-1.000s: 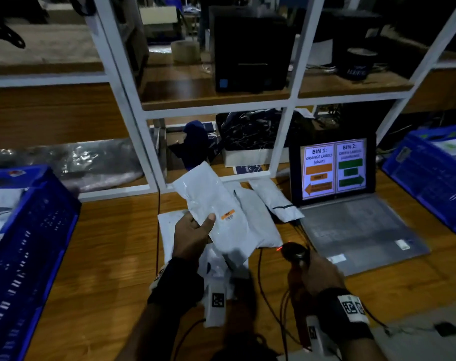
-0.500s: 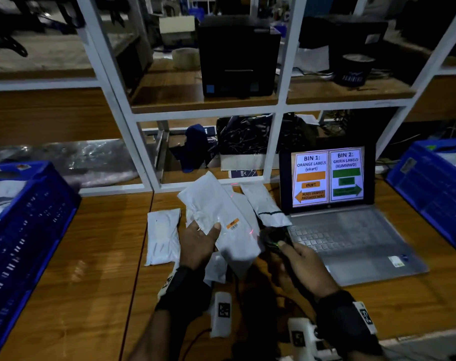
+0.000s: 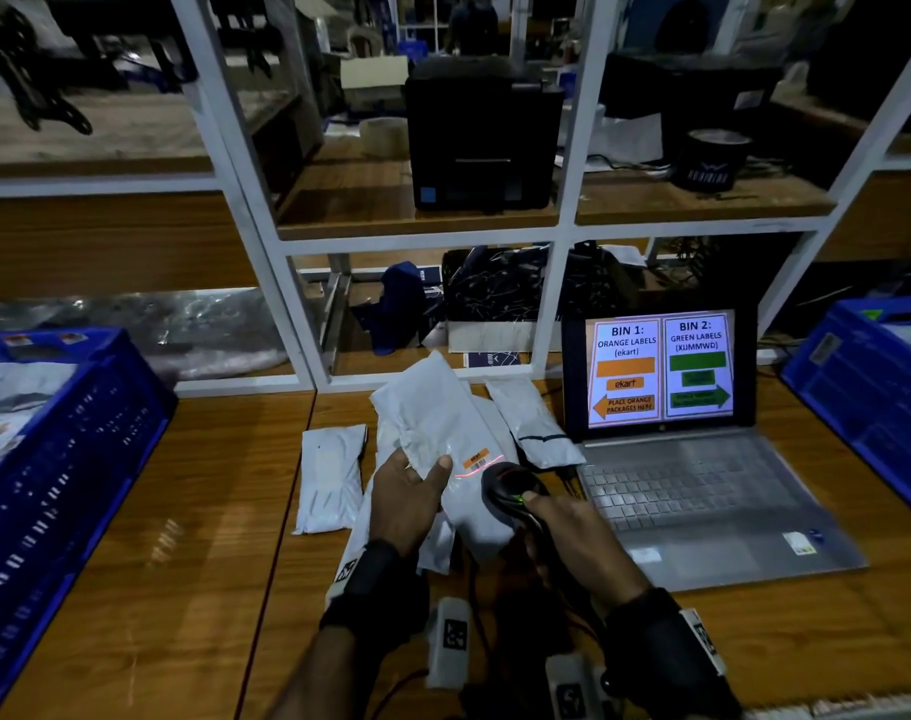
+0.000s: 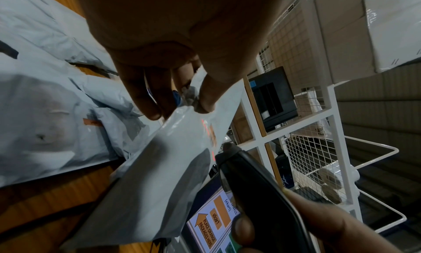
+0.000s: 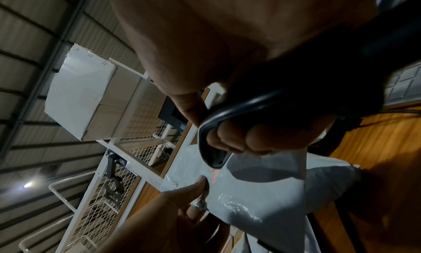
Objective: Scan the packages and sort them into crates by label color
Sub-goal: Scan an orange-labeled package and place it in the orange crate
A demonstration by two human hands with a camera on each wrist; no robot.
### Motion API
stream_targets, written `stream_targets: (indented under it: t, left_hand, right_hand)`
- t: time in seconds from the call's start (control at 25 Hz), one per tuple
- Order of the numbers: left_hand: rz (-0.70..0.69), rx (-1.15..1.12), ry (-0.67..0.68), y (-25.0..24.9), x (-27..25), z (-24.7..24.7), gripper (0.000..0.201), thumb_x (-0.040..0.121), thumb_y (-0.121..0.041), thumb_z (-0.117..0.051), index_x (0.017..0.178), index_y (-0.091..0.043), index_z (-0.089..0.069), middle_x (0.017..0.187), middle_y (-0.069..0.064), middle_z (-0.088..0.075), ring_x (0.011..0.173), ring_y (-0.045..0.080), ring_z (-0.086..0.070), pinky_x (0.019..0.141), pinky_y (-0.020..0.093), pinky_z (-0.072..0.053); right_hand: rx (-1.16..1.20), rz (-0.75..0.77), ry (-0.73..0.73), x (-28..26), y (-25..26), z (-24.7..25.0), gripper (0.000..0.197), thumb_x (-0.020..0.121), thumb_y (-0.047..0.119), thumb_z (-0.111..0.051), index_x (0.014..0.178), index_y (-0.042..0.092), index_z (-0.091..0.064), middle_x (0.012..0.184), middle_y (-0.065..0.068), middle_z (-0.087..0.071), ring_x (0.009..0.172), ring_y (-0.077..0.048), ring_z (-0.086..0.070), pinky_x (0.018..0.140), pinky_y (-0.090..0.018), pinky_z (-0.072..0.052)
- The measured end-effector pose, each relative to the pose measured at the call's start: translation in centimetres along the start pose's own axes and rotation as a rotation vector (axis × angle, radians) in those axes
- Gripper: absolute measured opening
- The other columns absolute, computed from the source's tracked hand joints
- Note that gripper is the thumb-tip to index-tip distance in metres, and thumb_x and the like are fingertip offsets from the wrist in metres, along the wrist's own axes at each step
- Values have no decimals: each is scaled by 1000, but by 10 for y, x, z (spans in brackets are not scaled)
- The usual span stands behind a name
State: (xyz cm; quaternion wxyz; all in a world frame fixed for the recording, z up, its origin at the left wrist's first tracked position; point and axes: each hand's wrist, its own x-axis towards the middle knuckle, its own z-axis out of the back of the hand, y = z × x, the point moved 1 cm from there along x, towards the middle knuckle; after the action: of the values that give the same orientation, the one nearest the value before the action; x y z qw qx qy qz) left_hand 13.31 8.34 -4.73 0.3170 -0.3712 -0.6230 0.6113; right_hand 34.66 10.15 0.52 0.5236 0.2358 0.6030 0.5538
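Observation:
My left hand (image 3: 409, 485) pinches a white poly package (image 3: 443, 423) tilted above the table, thumb on top; its small orange label (image 3: 476, 458) faces up. My right hand (image 3: 572, 532) grips a black barcode scanner (image 3: 510, 493) just right of the label, and a red scan line (image 3: 479, 472) falls across the package below the label. In the left wrist view the package (image 4: 173, 158) is held between thumb and fingers with the scanner (image 4: 250, 185) close beside it. In the right wrist view the scanner (image 5: 227, 127) points down at the package (image 5: 262, 194).
More white packages (image 3: 331, 478) (image 3: 533, 423) lie on the wooden table. An open laptop (image 3: 661, 371) at the right shows bin 1 orange to the left, bin 2 green to the right. Blue crates stand at the left (image 3: 53, 459) and right (image 3: 869, 387) edges. White shelving (image 3: 557, 283) rises behind.
My right hand has brought the scanner up and leftward to the package's label, and the red line now lies just below the label. My left hand has kept its hold on the package.

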Motion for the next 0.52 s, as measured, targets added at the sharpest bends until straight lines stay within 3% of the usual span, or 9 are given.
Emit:
stream_targets:
  t: [0.28,0.52]
  left_hand:
    - [21,35,1,-1,2,5,29,98,-18,-75,126,-14,-71,116,-3,-79,110,20,-75,100,56,-58]
    - [44,13,-2,-5,-1,9,28,99,-15,-72,127,-15,-70,114,-7,-80,106,16,-76,96,51,-61]
  right_hand:
    - [6,-48,-44,1,4,-10,42,101,37,-56,69,12,-65,60,-12,-64,48,-23,-54,50,-28,-41]
    - [-12,-67,-31,-6,5,-12,39,103,39,-55,90,4,-68,66,-9,-66,54,-21,-58,50,-26,-44]
